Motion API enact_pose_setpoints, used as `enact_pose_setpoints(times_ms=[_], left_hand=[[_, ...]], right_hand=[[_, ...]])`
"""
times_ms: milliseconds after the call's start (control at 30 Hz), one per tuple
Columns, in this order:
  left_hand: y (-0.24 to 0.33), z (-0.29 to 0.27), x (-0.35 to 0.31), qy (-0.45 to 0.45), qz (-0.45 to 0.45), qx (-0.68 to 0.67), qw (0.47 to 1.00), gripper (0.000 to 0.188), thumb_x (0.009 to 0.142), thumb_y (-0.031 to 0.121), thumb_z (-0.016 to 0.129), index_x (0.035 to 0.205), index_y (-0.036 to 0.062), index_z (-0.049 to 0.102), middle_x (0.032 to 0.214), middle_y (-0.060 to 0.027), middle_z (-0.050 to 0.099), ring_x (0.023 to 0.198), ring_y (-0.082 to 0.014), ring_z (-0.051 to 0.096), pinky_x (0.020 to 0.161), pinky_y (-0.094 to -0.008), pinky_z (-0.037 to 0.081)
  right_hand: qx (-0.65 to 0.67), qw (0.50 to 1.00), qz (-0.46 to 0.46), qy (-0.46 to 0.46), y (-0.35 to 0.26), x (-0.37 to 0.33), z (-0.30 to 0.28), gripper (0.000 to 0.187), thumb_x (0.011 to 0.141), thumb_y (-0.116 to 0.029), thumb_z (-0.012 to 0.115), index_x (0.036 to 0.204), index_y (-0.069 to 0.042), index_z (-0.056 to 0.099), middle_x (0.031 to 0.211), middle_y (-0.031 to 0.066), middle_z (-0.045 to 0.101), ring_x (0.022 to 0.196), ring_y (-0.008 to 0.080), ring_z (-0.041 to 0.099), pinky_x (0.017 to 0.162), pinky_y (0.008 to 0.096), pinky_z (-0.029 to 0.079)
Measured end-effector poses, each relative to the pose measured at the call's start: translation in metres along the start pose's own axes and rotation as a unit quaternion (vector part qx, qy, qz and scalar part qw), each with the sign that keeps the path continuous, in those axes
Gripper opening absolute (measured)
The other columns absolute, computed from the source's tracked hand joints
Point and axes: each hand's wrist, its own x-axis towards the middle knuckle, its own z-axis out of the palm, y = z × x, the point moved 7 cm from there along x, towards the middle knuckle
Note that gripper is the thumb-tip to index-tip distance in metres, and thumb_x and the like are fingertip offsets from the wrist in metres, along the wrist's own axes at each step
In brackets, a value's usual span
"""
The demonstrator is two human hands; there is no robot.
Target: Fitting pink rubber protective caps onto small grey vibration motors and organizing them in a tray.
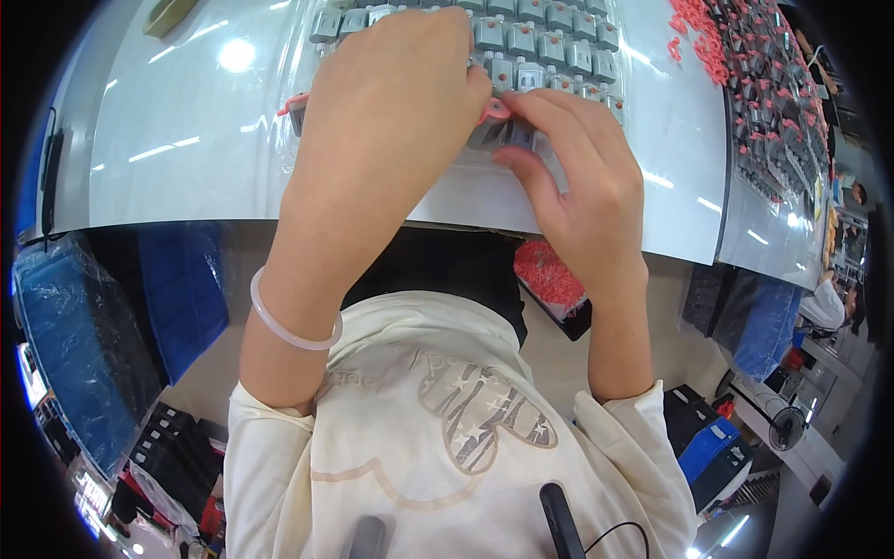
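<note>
My left hand (391,102) reaches over rows of small grey metal parts (551,47) with orange-brown dots. Its fingers are curled and closed; the fingertips, and whatever they hold, are hidden behind the hand. Beside it, my right hand (591,177) bends its thumb and forefinger about one grey block-like part (489,136) at the near edge of the group. A pink piece (497,110) sits on top of that part, touched by the right forefinger. Another pink piece (291,104) pokes out left of my left wrist, on a grey part.
Loose pink pieces (697,37) lie at the table's far right, beside a pile of grey parts with pink pieces (773,93). A beige ring-shaped object (169,16) is at the far left. Below the white table's edge (484,207) stands a dark box of pink pieces (554,279).
</note>
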Motion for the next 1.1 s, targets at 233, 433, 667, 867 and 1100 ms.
enact_pose_setpoints(times_ms=[233, 433, 667, 867, 1100], left_hand=[[-0.006, 0.0, 0.0, -0.016, 0.017, -0.095, 0.995, 0.024, 0.079, 0.019, 0.062, 0.093, 0.0006, 0.056, 0.076, -0.008, 0.057, 0.065, -0.0194, 0.052, 0.06, -0.0307, 0.044], [0.003, -0.003, 0.004, -0.072, -0.002, -0.067, 0.995, 0.021, 0.081, 0.013, 0.063, 0.097, 0.0005, 0.056, 0.086, -0.0086, 0.061, 0.072, -0.015, 0.054, 0.066, -0.0255, 0.045], [0.011, -0.029, 0.004, 0.047, 0.018, -0.178, 0.983, 0.023, 0.077, 0.007, 0.06, 0.097, -0.0018, 0.056, 0.088, -0.0172, 0.058, 0.077, -0.0279, 0.059, 0.071, -0.0327, 0.047], [-0.008, -0.019, -0.009, 0.006, -0.028, -0.401, 0.916, 0.019, 0.083, 0.008, 0.06, 0.1, 0.0009, 0.058, 0.095, -0.01, 0.062, 0.082, -0.0199, 0.059, 0.075, -0.0283, 0.048], [0.0, -0.01, -0.039, -0.06, 0.142, -0.281, 0.947, 0.021, 0.078, -0.002, 0.063, 0.098, -0.0038, 0.059, 0.101, -0.0115, 0.066, 0.084, -0.0157, 0.064, 0.074, -0.0251, 0.051]], right_hand=[[0.099, 0.995, 0.025, -0.002, 0.005, 0.002, 0.001, 0.034, 0.062, 0.005, 0.071, 0.094, -0.002, 0.063, 0.093, 0.0104, 0.063, 0.085, 0.0253, 0.059, 0.074, 0.0312, 0.047], [0.097, 0.995, 0.013, 0.019, 0.005, 0.003, 0.0, 0.033, 0.061, 0.005, 0.072, 0.092, -0.003, 0.064, 0.095, 0.0097, 0.062, 0.086, 0.0241, 0.059, 0.074, 0.0306, 0.048], [0.084, 0.995, 0.053, 0.014, 0.007, 0.003, 0.002, 0.034, 0.063, 0.003, 0.072, 0.096, -0.002, 0.065, 0.099, 0.0098, 0.06, 0.086, 0.0243, 0.06, 0.074, 0.0308, 0.048], [0.055, 0.995, 0.068, -0.044, 0.007, -0.001, 0.002, 0.03, 0.066, 0.001, 0.071, 0.095, 0.0, 0.064, 0.1, 0.0105, 0.059, 0.084, 0.0242, 0.06, 0.073, 0.0305, 0.049], [0.056, 0.997, 0.046, -0.037, 0.003, 0.001, -0.001, 0.029, 0.068, 0.004, 0.068, 0.095, 0.0, 0.062, 0.095, 0.0106, 0.061, 0.079, 0.0239, 0.06, 0.069, 0.0292, 0.049]])
